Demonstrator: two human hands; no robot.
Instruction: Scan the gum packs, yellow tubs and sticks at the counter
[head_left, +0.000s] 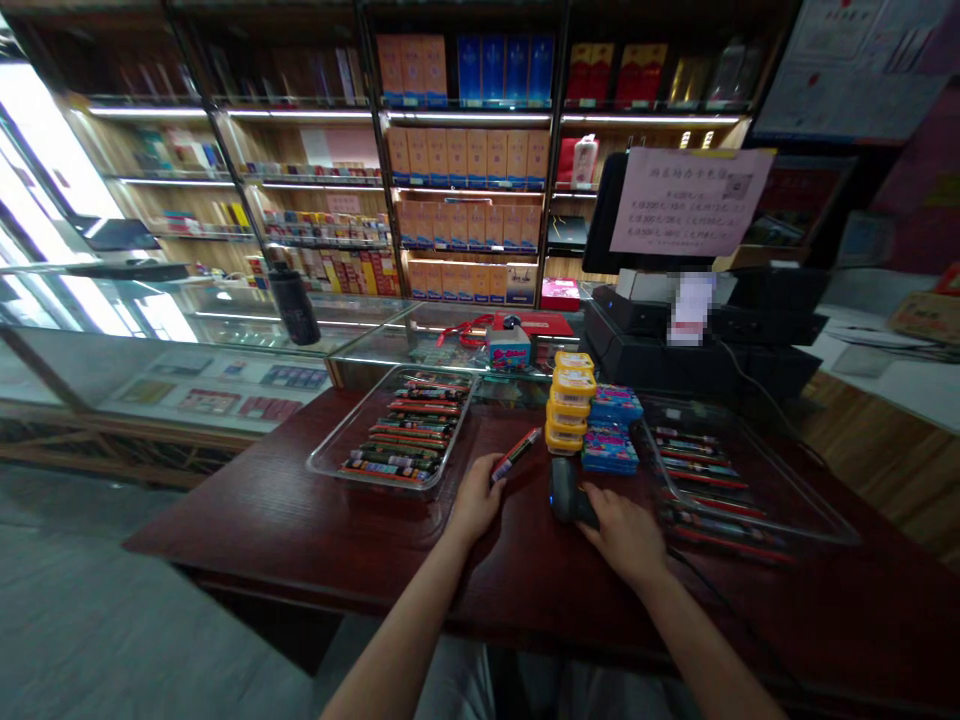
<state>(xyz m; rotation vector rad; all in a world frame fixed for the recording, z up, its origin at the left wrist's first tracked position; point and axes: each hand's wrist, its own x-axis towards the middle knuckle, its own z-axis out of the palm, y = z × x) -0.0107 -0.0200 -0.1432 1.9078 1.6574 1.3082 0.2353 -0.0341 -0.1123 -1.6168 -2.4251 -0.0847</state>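
Note:
My left hand (474, 502) is closed round the lower end of a slim wrapped stick (519, 452), dark with red edges; I cannot read its label. In my right hand (628, 538) is a black barcode scanner (564, 490), its head towards the stick and a blue light on its side. Similar wrapped sticks (409, 432) lie in rows in a clear plastic tray (321, 462) on the left. More sticks (701, 470) lie in and by a second clear tray (814, 512) on the right. Stacked yellow tubs (568, 412) and blue packets (611, 450) stand just beyond the scanner.
All this is on a dark red wooden table (262, 520). Behind it are a glass counter (375, 335), a small blue box (508, 350), and a black bottle (294, 305). A monitor with a paper sign (690, 205) stands back right. The scanner's cable (709, 580) trails right.

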